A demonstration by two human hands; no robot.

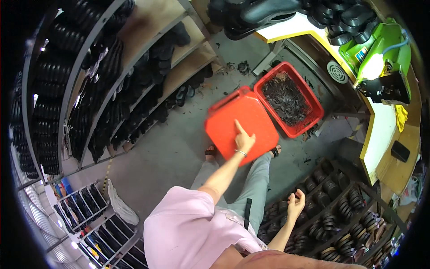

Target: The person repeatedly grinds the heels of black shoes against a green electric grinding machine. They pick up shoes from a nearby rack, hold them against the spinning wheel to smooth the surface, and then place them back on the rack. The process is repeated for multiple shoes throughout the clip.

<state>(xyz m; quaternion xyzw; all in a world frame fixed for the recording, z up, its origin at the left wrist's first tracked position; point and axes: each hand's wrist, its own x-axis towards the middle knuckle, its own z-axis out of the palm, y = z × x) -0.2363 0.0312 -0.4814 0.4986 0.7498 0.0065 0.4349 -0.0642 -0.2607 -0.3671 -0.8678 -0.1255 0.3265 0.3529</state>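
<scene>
My left hand is over the flat top of a red plastic stool-like piece, its index finger stretched out and its thumb apart. Nothing shows in that hand; whether it presses on the surface is hard to tell. The red piece sits between my feet, with its far right side against a red basket. Dark scraps fill much of that basket's bottom. Off to the right, my right hand hangs in the air near the low shoe rack. Its fingers are loosely bent and apart, with nothing visible in them.
Tall shelves packed with black shoes stand on the left. A workbench with a green machine lines the right. More black footwear lies at the far end. Scraps litter the grey floor. A wire rack stands lower left.
</scene>
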